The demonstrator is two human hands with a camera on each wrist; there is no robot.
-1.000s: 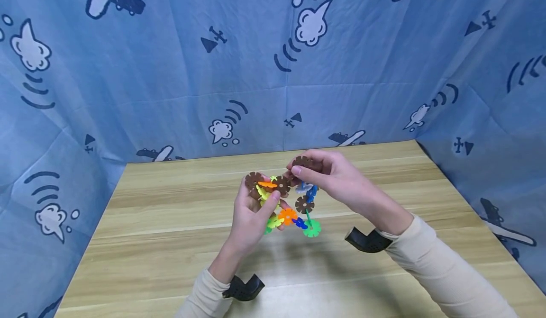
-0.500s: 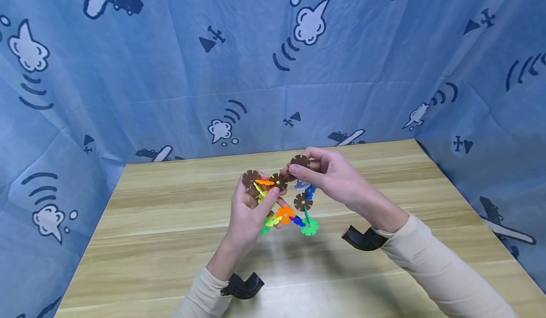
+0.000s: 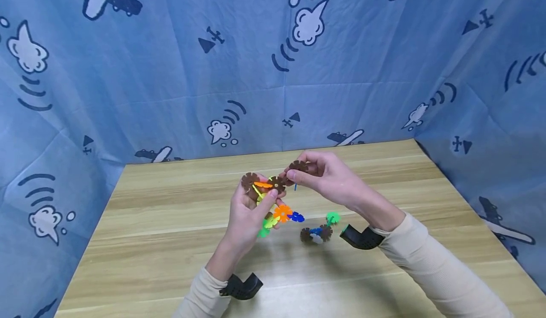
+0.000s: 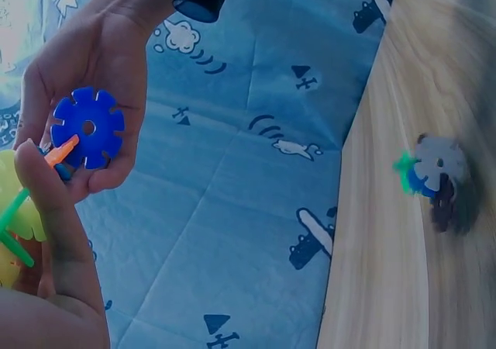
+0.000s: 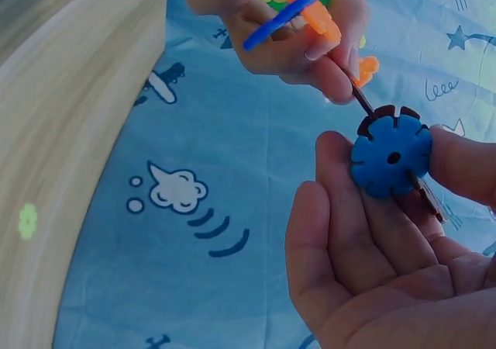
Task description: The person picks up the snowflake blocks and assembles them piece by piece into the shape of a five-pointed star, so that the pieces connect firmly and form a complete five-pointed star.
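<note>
My left hand (image 3: pixel 251 211) holds a chain of slotted plastic discs: brown, yellow, lime and green pieces, an orange disc (image 3: pixel 282 213) and a dark blue disc (image 4: pixel 89 128) at its end. Close beside it, my right hand (image 3: pixel 337 178) pinches a brown slotted disc (image 3: pixel 298 166). In the right wrist view a lighter blue disc (image 5: pixel 394 157) is slotted to brown pieces between the right thumb and fingers. A separate cluster of linked discs, with a brown disc (image 3: pixel 326 232) and a green disc (image 3: pixel 332 218), is below the hands, apart from both; whether it touches the table is unclear.
A light wood table (image 3: pixel 170 242) lies beneath the hands. Blue curtain fabric (image 3: pixel 256 62) with airplane prints surrounds its back and sides. A black wrist camera (image 3: pixel 362 238) sticks out from the right cuff, near the separate cluster; another (image 3: pixel 241 287) is on the left cuff.
A section with green, brown, blue and whitish discs has come off the held chain and dropped below the right hand. Both hands have barely moved and keep their hold.
</note>
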